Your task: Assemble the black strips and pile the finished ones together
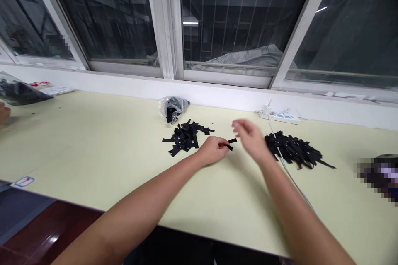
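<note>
My left hand is closed on a short black fabric strip, whose two ends stick out past the fingertips to the right. My right hand is raised a little to the right of it, slightly blurred, with the fingers loosely bent and nothing visible in them. Just left of my left hand lies a loose pile of black strips. A larger heap of similar black strips spreads out to the right of my right hand.
A clear plastic bag with black pieces stands at the back. A white power strip lies by the wall, and its cable crosses the right heap. Another person's hand shows at the left edge, near a larger bag.
</note>
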The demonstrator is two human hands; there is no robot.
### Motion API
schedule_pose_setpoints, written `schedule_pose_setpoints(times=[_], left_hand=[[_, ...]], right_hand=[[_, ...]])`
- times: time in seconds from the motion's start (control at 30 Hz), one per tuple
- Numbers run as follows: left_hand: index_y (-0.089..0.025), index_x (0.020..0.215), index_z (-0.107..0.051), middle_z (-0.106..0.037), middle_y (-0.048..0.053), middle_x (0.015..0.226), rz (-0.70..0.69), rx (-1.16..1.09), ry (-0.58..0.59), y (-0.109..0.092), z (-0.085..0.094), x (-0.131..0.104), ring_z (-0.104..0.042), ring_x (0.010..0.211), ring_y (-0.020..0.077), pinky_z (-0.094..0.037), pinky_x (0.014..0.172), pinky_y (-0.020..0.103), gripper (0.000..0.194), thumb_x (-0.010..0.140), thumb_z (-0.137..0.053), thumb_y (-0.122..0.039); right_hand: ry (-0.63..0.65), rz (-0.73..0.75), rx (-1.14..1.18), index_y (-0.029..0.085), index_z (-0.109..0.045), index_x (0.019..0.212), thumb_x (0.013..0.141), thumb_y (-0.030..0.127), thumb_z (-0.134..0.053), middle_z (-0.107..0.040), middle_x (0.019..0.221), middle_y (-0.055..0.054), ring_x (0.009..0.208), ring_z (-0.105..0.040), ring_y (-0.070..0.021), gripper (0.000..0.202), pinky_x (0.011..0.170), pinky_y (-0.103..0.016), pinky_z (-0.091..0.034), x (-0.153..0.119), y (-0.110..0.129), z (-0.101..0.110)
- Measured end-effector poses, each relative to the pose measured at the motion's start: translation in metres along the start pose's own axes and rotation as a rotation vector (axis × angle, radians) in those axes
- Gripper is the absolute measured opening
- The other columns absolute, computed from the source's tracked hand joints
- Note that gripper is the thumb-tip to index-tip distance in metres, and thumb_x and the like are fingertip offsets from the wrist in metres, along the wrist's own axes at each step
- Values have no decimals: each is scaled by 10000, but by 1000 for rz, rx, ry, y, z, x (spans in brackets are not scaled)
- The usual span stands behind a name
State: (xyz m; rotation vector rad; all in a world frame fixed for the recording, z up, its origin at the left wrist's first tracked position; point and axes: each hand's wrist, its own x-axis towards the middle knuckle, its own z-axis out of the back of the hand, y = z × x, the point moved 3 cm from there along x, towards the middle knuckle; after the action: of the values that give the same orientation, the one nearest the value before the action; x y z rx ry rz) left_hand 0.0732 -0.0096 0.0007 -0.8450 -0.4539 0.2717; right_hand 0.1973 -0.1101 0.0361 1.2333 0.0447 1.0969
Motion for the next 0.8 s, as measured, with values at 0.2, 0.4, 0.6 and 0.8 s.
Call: schedule_pose_setpoints(times=[0.2,0.4,0.6,0.8], left_hand=[[-105,797,-755,-721,56,731,-28,81,-19,0,0,3,-619,692,176,-460,678,265,232,768,-540,-188],[-130,883,-767,-695,29,692,-2,139,-70,1,4,4,-561,619,141,-405,605,244,274,789,-514,-173],[-155,934,-779,-724,29,761,-25,181,-24,-1,7,6,-580,670,147,-391,620,247,319,797,-491,-145],[-167,865,-772,-719,30,765,-108,221,6,-3,6,5,-590,676,152,-387,633,259,298,819,-478,-147]], right_hand=[[212,-37,-110,218,-691,928,904,393,-547,-720,958,-46,833,-656,-182,228,743,-299,-508,-30,-2,-28],[234,-176,-104,213,-703,917,844,305,-583,-737,917,-33,807,-673,-174,168,738,-286,-495,-28,-12,-17],[260,-155,-70,224,-729,938,812,287,-596,-742,914,-22,817,-661,-176,193,762,-293,-483,-29,-25,-24],[318,-242,45,193,-729,926,834,390,-580,-732,887,-46,798,-643,-183,263,720,-289,-480,-26,-29,-24]])
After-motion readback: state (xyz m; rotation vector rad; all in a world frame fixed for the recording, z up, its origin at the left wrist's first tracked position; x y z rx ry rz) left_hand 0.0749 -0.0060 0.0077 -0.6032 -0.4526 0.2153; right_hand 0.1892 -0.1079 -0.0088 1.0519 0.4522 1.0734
